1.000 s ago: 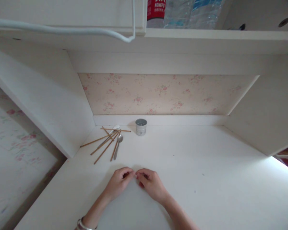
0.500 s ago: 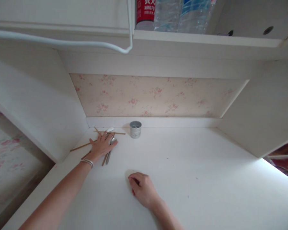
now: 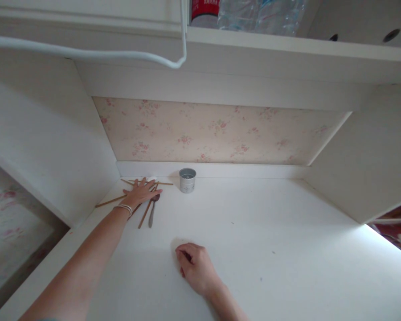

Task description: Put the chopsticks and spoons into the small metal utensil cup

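Observation:
My left hand (image 3: pixel 139 193) lies flat with fingers spread over a loose pile of cutlery at the back left of the white tabletop (image 3: pixel 240 249). Several wooden chopsticks (image 3: pixel 145 216) stick out from under it at different angles. A metal spoon (image 3: pixel 151 216) points its handle toward me, its bowl by my left thumb. Beyond the fingertips shows a white piece (image 3: pixel 151 179), partly covered, perhaps a spoon. To the right of the pile a grey metal holder with small holes (image 3: pixel 187 183) stands upright. My right hand (image 3: pixel 196 267) rests on the tabletop, fingers curled, nothing visible in it.
A shelf (image 3: pixel 287 42) overhangs the back, with plastic-wrapped bottles (image 3: pixel 260 18) on it. A white cable (image 3: pixel 120 55) hangs at the upper left. Side panels (image 3: pixel 43 133) close in the left and right. Small specks dot the tabletop.
My left hand has shifted slightly, with the chopsticks and spoon under it moving a little. My right hand stays in place. The view has tilted slightly downward.

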`<state>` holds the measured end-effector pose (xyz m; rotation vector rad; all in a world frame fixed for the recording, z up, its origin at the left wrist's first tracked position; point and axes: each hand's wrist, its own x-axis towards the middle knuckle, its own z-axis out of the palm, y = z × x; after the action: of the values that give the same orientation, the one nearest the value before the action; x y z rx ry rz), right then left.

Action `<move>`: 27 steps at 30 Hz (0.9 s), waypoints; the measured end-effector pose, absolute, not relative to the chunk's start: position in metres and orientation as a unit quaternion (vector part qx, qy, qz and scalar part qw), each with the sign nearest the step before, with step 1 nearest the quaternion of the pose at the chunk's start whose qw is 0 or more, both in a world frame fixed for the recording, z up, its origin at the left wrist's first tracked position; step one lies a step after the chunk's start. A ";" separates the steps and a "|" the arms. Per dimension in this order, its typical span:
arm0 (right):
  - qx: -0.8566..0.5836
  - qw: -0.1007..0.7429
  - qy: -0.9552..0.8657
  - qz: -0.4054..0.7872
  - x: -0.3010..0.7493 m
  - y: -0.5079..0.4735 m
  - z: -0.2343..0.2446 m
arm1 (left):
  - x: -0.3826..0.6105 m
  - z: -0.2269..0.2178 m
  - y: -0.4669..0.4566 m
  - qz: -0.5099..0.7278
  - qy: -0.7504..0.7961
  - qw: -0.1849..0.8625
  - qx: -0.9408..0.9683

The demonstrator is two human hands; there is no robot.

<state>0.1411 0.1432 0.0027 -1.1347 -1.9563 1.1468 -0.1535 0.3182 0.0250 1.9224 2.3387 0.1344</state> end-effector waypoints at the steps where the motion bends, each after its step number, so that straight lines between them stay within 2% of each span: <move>1: -0.426 0.299 -0.737 0.432 0.141 0.143 0.002 | -0.152 0.024 0.318 0.045 0.765 0.055 0.640; 11: -0.420 0.306 -0.731 0.442 0.141 0.143 0.002 | -0.126 0.009 0.280 0.068 0.762 -0.007 0.643; 21: -0.411 0.316 -0.737 0.434 0.143 0.141 0.006 | -0.093 0.002 0.172 0.101 0.705 -0.076 0.698; 27: -0.434 0.325 -0.691 0.478 0.140 0.139 -0.002 | -0.089 0.000 0.116 0.116 0.717 -0.085 0.682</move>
<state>0.1402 0.1387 -0.0018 -1.1388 -1.8104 1.2529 -0.0887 0.1163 0.0004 2.2683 2.3819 0.3871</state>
